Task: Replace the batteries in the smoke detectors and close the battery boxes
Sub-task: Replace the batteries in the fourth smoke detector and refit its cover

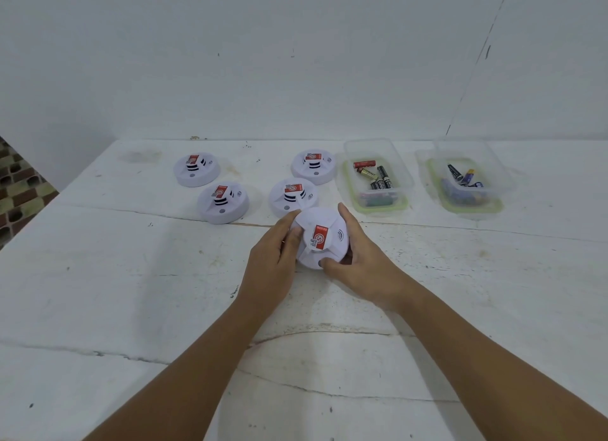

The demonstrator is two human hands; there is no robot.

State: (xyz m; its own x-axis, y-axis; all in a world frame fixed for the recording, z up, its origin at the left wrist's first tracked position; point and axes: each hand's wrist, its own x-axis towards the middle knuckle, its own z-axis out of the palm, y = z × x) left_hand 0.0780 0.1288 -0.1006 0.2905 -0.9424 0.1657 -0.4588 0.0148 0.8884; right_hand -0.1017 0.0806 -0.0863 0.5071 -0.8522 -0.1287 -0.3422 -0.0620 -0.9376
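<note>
Held smoke detector [320, 238] sits between both hands: left hand [274, 259] grips its 9 o'clock rim, right hand [357, 259] its 3 o'clock.

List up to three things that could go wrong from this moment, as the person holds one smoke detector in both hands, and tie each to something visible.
1. The held smoke detector sits close to the nearest detector; twisting it might nudge that one.
2. Two clear tubs both hold batteries, unlabelled, so old and new could be mixed.
3. The left hand and right hand grip only the rim, so it might slip.
</note>
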